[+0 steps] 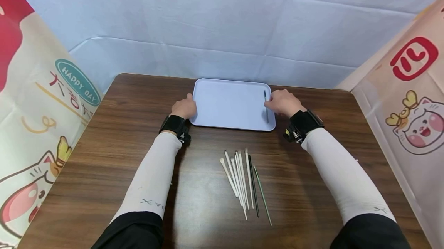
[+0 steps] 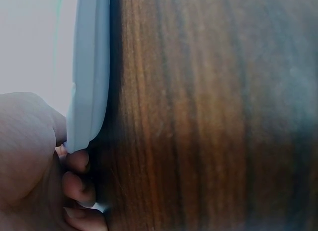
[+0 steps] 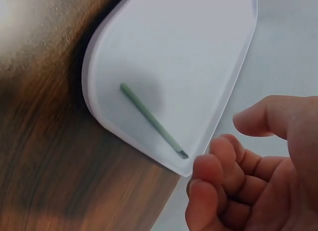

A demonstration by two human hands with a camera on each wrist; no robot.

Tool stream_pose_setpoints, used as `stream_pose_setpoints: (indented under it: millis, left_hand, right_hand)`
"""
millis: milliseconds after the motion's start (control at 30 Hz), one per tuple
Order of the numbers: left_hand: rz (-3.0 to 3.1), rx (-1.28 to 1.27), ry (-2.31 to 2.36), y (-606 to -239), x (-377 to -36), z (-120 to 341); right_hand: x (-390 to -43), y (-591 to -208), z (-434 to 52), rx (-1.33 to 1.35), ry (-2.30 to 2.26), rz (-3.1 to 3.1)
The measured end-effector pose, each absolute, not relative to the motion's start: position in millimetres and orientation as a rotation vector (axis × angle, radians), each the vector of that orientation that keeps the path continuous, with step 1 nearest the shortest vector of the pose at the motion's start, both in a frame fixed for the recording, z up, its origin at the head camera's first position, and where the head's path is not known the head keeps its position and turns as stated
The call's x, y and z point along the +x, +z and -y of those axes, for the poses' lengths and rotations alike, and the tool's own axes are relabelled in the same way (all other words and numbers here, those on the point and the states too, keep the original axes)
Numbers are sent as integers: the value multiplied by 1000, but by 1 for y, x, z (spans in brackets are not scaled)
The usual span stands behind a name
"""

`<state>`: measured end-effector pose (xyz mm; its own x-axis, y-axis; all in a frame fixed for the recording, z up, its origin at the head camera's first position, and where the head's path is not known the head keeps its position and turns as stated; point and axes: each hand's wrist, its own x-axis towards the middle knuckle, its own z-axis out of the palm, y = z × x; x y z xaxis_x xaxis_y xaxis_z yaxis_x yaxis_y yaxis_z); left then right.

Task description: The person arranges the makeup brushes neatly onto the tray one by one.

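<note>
Backdrop: pale creased sheet behind the table; cartoon banners (image 1: 41, 118) stand left and right of the tray.
Table (image 1: 138, 98): dark wood-grain top; it carries the tray and everything else.
Tray (image 1: 229, 104): one pale blue, rounded rectangular tray, lying flat on the far half of the table, between the two hands.
Arms: two, in white sleeves with a black wrist band on each, reaching forward to either side of the tray.
Left hand (image 1: 184, 107): at the tray's left edge; the left wrist view shows its fingertips (image 2: 77, 161) curled beneath the rim and touching it, so it grips the tray's edge.
Right hand (image 1: 282, 102): at the tray's right edge, just beside the brush inside; in the right wrist view the fingers (image 3: 223, 166) are loosely curled and apart, gripping nothing; whether they touch the rim cannot be told.
Loose brushes (image 1: 244, 181): a fanned bundle on the table, nearer the person than the tray and well apart from it; about eight thin brushes, mostly white-handled, one black, one green; overlap makes the count uncertain.
Brush in tray (image 1: 266, 106): one slim green-handled brush, lying along the tray's right side, inside the rim.
Progress, as a judgement: one brush is in the tray; roughly eight lie outside it; the work looks barely begun.
</note>
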<state>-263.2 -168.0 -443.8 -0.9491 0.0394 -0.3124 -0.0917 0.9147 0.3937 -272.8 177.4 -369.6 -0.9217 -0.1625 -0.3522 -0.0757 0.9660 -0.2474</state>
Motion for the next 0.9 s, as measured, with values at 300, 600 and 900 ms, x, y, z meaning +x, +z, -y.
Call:
stream_pose_setpoints:
  millis: [300, 600, 900]
  left_hand:
    - [-2749, -38, 587, -446, -264, 170]
    - [-2744, -48, 574, -448, -265, 170]
    - [-2756, -42, 570, -446, -264, 168]
  right_hand:
    - [-255, -363, -174, -252, -299, -2757]
    - [-232, -364, -175, -337, -304, -2776]
    - [-205, -372, -175, -399, -278, -2747]
